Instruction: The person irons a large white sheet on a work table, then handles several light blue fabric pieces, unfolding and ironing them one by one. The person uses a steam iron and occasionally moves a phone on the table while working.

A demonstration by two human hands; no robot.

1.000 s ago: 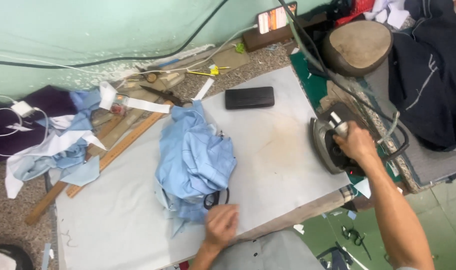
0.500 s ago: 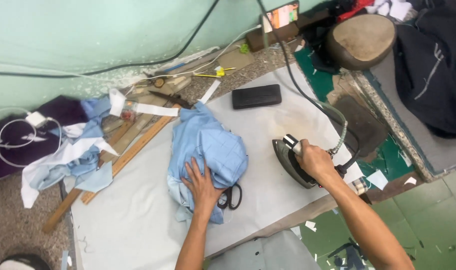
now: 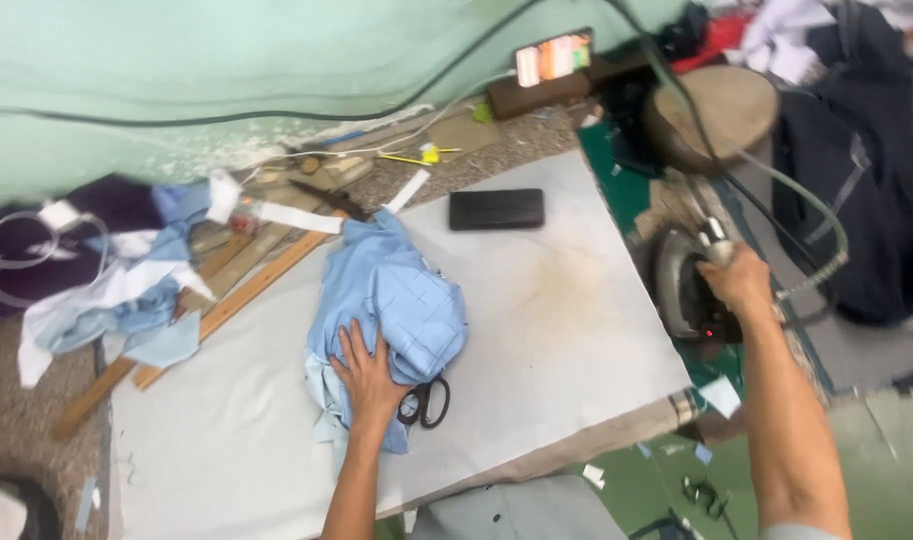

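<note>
While our left hand (image 3: 364,372) lies flat with spread fingers on the crumpled light blue checked cloth (image 3: 388,312), our right hand (image 3: 738,282) is clenched round the handle of the dark grey steam iron (image 3: 688,295), which sits off the right edge of the white padded pressing board (image 3: 566,300), well apart from the cloth. The cloth is bunched near the middle of the board, towards its near edge, and our left hand presses its lower part without gripping it. A pair of black-handled scissors (image 3: 425,403) lies just beside our left hand, its blades tucked under the cloth's edge. Between cloth and iron the board shows a brownish scorch stain (image 3: 564,290) on bare surface. A flat black rectangular case (image 3: 496,209) rests near the far edge of the board. A long wooden ruler (image 3: 226,305) runs slantwise along the left edge, touching the cloth's upper corner, with scraps of white and blue fabric (image 3: 106,305) heaped beyond it. A grey hose and black cable (image 3: 811,215) loop from the iron up past a round brown padded cushion (image 3: 714,112). A lit phone (image 3: 553,58) leans against the pale green wall (image 3: 226,60)
</note>
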